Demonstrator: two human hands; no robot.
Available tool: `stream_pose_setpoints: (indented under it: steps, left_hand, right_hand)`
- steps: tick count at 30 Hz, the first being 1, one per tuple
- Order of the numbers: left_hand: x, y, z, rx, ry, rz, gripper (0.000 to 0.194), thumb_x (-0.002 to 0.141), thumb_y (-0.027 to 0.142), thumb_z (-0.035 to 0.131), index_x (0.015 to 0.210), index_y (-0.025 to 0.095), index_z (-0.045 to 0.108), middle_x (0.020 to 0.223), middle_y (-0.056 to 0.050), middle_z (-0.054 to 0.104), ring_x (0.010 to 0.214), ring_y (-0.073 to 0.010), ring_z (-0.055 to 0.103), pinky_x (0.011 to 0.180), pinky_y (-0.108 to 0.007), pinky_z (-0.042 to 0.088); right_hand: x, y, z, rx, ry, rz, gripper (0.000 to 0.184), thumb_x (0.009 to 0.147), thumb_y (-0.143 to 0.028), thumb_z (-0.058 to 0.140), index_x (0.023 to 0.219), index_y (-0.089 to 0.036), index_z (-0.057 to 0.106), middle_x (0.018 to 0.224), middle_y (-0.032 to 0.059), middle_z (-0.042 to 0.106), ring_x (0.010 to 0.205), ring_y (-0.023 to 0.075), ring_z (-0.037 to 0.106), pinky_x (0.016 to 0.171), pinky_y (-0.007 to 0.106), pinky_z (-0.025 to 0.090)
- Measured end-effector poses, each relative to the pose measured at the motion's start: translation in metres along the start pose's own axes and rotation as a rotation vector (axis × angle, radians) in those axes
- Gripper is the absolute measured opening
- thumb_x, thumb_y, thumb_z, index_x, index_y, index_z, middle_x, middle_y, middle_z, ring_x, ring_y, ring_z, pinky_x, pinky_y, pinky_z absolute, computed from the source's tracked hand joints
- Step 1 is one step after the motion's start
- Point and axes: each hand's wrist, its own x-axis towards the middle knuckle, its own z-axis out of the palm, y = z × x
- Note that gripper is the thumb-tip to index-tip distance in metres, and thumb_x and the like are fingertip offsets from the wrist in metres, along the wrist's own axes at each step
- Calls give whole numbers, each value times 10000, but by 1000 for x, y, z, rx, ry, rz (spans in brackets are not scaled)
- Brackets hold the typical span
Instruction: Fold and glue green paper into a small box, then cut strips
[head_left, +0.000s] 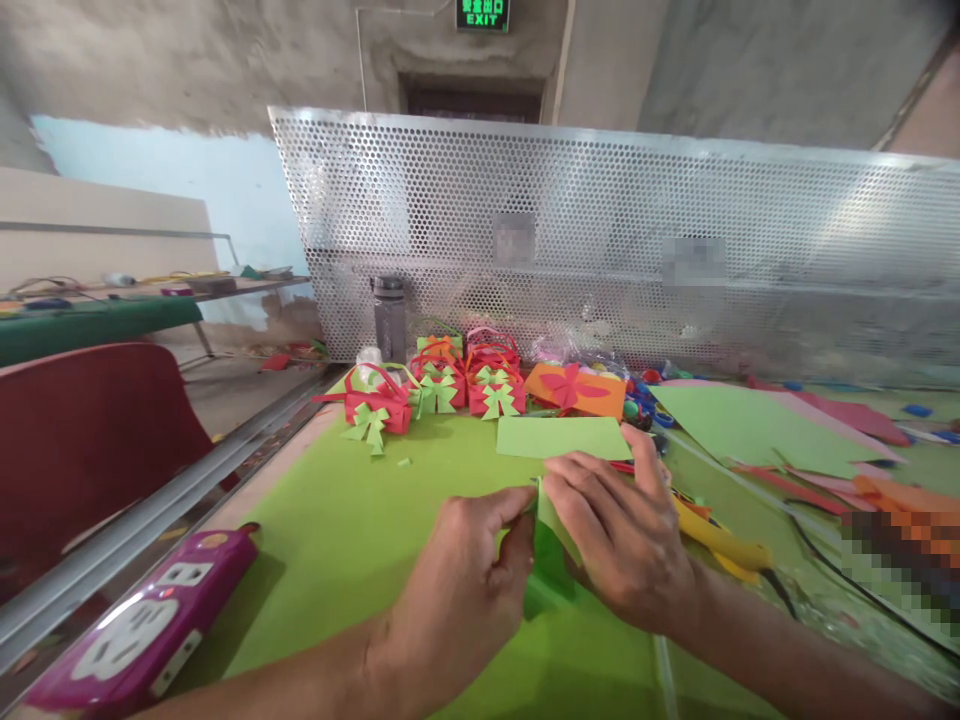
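- In our left hand we pinch the upper edge of a folded piece of green paper between thumb and forefinger, near the middle of the green tabletop.
- Our right hand bends its fingers, close together, over the paper's right side; we cannot tell where its thumb presses.
- Just beyond our fingers we have a flat, light green paper rectangle, its right end partly behind our right hand.
- Close on the right, we see a yellow tool with a black cord, partly behind our right hand.
- Farther off, we see small red paper baskets with green bows and, to their right, an orange paper piece with a red flower shape.
- A grey bottle with a dark lid stands behind them, before the perforated metal panel that blocks our far side.
- Near left, we have a purple power strip; at far right, a large light green sheet overlaps pink paper.
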Motion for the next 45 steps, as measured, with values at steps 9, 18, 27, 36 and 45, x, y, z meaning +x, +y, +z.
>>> stream_pose_setpoints:
  steps: [9, 18, 27, 36, 45]
  left_hand:
    - [1, 0, 7, -251, -24, -60, 221, 842, 166, 370, 625, 168, 409, 620, 28, 364, 569, -92, 300, 489, -204, 286]
    - [0, 6, 4, -435, -18, -41, 195, 825, 105, 406, 771, 137, 591, 640, 18, 407, 627, -117, 390, 616, -224, 387]
    - [5, 4, 0, -456, -1, -9, 211, 862, 209, 408, 731, 136, 558, 624, 26, 384, 564, -97, 324, 540, -218, 355]
    - [14, -5, -19, 37, 106, 67, 233, 861, 200, 422, 670, 153, 546, 553, 43, 435, 496, -83, 349, 446, -203, 283]
    - [14, -9, -24, 325, 83, 326, 176, 873, 166, 454, 874, 187, 629, 764, -17, 676, 723, -159, 608, 751, -311, 432]
  right_hand:
    - [-1, -3, 3, -115, 9, -59, 199, 833, -64, 436, 897, -32, 621, 893, 170, 707, 830, 264, 660, 982, 623, 252]
    - [-2, -11, 4, -188, -61, -57, 303, 868, -60, 354, 1024, 23, 601, 1008, 219, 671, 894, 306, 644, 959, 643, 266]
    - [-7, -19, 7, -244, -126, -58, 346, 866, -52, 340, 1137, 63, 522, 1122, 268, 601, 1019, 365, 579, 915, 654, 283]
    - [2, -16, -5, -46, -178, 104, 349, 905, -280, 425, 1136, -51, 553, 1160, 183, 612, 1065, 309, 556, 1016, 598, 175]
    - [14, 11, -6, 493, -65, 450, 94, 840, -295, 565, 841, -207, 600, 850, 18, 690, 833, 179, 634, 965, 481, 319]
